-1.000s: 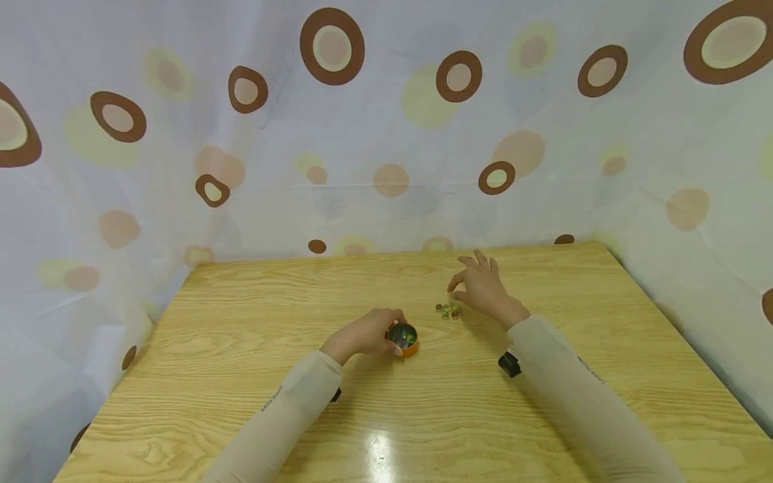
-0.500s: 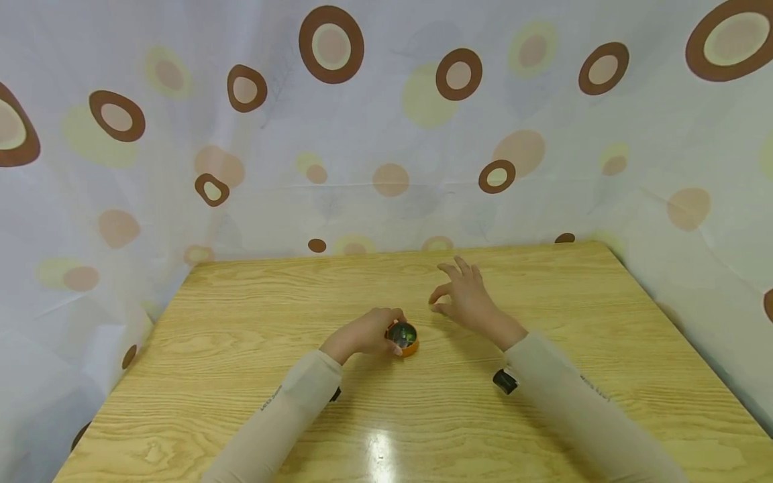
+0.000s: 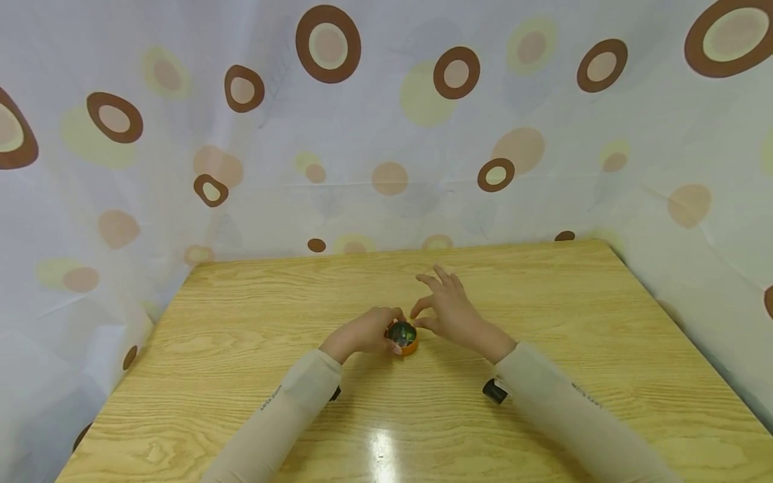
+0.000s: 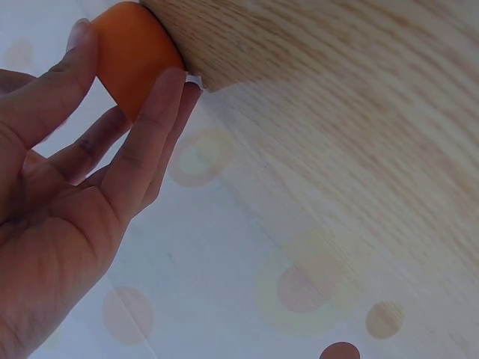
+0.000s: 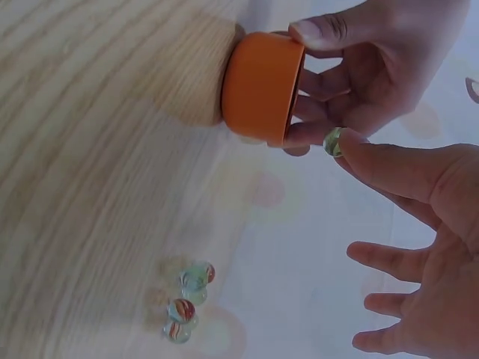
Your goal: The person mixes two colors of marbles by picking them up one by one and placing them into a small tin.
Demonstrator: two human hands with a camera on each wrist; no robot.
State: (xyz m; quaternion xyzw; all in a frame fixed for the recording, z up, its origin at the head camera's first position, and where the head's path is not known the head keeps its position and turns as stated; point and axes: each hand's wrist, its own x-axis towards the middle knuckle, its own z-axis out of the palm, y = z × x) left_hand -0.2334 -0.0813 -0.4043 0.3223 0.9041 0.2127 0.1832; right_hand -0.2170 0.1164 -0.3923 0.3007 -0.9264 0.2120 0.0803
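Note:
A small orange cup (image 3: 411, 349) with a dark inside stands on the table, and greenish marbles show within it. My left hand (image 3: 362, 333) holds the cup, thumb on the near side and fingers on the far side; the left wrist view shows this grip on its orange wall (image 4: 135, 56). Between thumb and forefinger my right hand (image 3: 453, 314) pinches a green glass marble (image 5: 333, 142), close to the cup's rim, its other fingers spread. Several loose marbles (image 5: 181, 310) lie in a cluster on the table in the right wrist view; the right hand hides them from the head view.
The wooden table (image 3: 272, 295) reaches back to a hanging white cloth (image 3: 350, 134) with brown and yellow circles. More of this cloth runs along the left and right sides. A dark wrist camera (image 3: 495, 391) sits under the right sleeve.
My right hand has moved left and nearer, from the marble cluster to beside the cup, with a marble in its pinch. The left hand and cup have stayed in place.

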